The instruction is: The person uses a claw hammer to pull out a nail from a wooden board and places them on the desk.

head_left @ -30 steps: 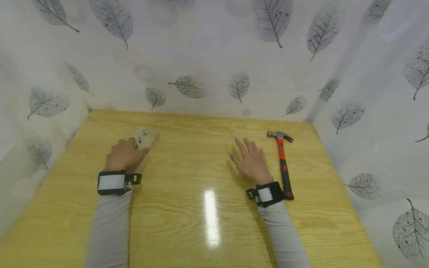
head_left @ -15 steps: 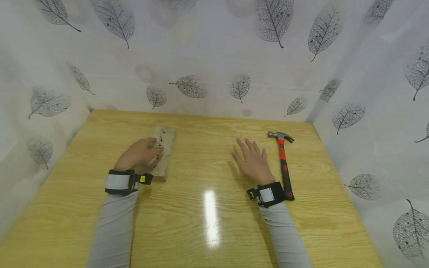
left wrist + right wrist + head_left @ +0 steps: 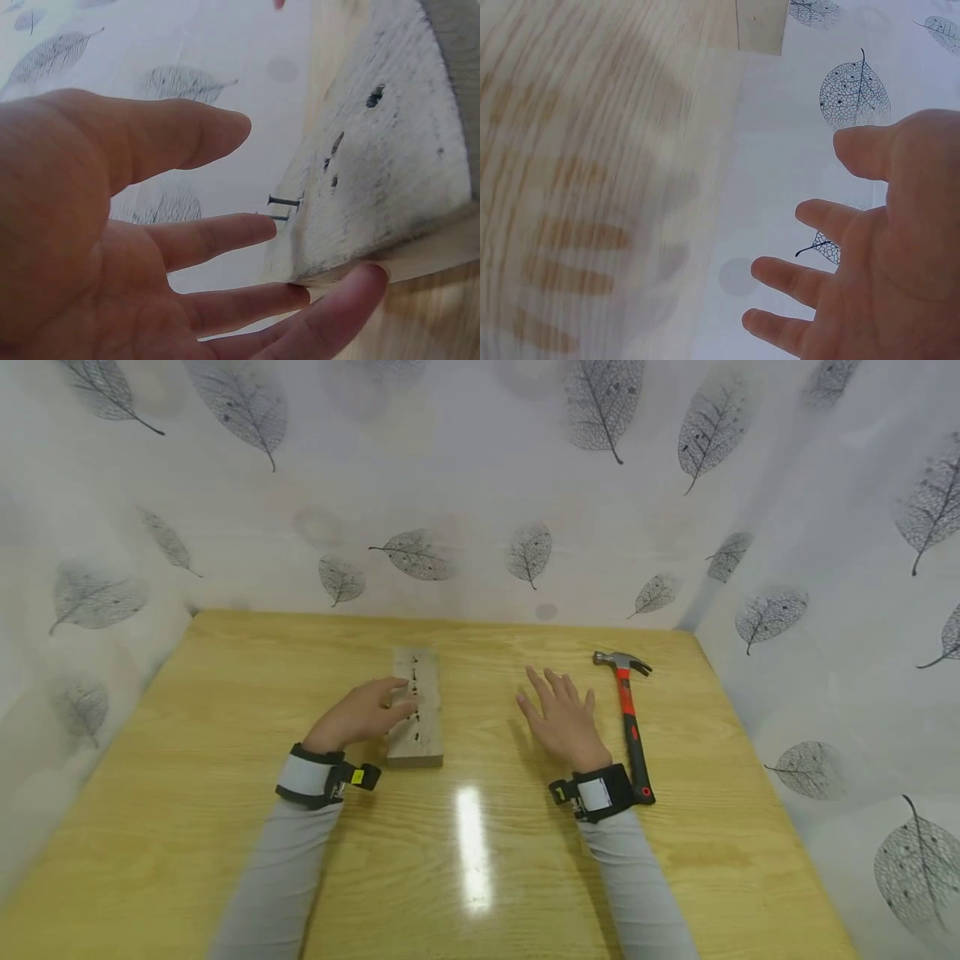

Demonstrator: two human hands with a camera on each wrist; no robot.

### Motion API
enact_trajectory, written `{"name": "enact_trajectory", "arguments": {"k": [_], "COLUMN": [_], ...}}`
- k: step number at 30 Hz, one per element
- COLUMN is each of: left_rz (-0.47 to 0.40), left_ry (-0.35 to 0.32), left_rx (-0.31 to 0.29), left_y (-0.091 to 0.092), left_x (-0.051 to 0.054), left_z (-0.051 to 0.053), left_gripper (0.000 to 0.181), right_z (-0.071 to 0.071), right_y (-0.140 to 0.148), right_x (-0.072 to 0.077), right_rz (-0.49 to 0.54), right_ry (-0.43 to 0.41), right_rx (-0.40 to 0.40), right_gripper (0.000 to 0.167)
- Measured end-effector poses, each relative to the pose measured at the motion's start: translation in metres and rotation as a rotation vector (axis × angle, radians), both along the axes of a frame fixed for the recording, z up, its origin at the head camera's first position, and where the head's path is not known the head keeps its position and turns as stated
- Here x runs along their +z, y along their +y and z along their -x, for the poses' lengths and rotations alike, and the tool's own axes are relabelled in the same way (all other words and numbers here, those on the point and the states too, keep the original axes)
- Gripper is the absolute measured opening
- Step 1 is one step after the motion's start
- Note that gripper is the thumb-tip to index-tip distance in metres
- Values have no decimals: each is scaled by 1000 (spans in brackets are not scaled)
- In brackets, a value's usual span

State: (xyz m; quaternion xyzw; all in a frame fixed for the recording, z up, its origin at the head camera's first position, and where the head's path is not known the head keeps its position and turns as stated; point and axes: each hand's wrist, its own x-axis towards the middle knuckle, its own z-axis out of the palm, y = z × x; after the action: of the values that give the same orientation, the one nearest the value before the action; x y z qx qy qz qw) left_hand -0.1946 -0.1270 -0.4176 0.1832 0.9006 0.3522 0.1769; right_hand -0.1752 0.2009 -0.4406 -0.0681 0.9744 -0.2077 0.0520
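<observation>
A pale wooden block (image 3: 427,727) lies lengthwise on the table, left of centre, with several holes and nails in a row along its top. My left hand (image 3: 363,714) is at its left side, fingers extended over the edge. In the left wrist view, fingertips of the left hand (image 3: 187,232) touch the side of the block (image 3: 405,142), thumb raised, and two nails (image 3: 283,201) stick out. My right hand (image 3: 566,722), fingers spread, holds nothing; the right wrist view shows the right hand (image 3: 870,247) palm-side with fingers apart.
A claw hammer (image 3: 628,710) with a red and black handle lies just right of my right hand, its head towards the back. The wooden table (image 3: 480,860) meets a leaf-patterned white curtain (image 3: 450,460) at the back and sides.
The block has moved right across the table together with my left hand, and more of its top shows. My right hand and the hammer have stayed in place.
</observation>
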Motion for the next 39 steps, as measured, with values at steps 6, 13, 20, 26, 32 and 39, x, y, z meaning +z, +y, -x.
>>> {"name": "enact_trajectory", "arguments": {"k": [6, 13, 20, 26, 32, 39], "left_rz": [-32, -61, -55, -194, -242, -54], "left_ry": [8, -19, -34, -178, -278, -87], "left_rx": [-54, -102, -137, -85, -60, 2], "left_y": [25, 48, 67, 83, 83, 55], "left_x": [0, -1, -2, -1, -2, -4], "left_z": [-5, -14, -25, -32, -29, -18], "left_gripper": [58, 58, 60, 61, 64, 59], "right_z": [2, 0, 0, 1, 2, 5], "right_y": [-1, -1, 0, 0, 5, 34], "right_x": [0, 4, 3, 5, 8, 12], "right_rz": [-17, -8, 19, 26, 20, 52], "right_ry": [-6, -22, -67, -65, -75, -84], "right_rx": [-5, -15, -27, -46, -49, -102], "right_gripper": [65, 63, 63, 64, 64, 65]}}
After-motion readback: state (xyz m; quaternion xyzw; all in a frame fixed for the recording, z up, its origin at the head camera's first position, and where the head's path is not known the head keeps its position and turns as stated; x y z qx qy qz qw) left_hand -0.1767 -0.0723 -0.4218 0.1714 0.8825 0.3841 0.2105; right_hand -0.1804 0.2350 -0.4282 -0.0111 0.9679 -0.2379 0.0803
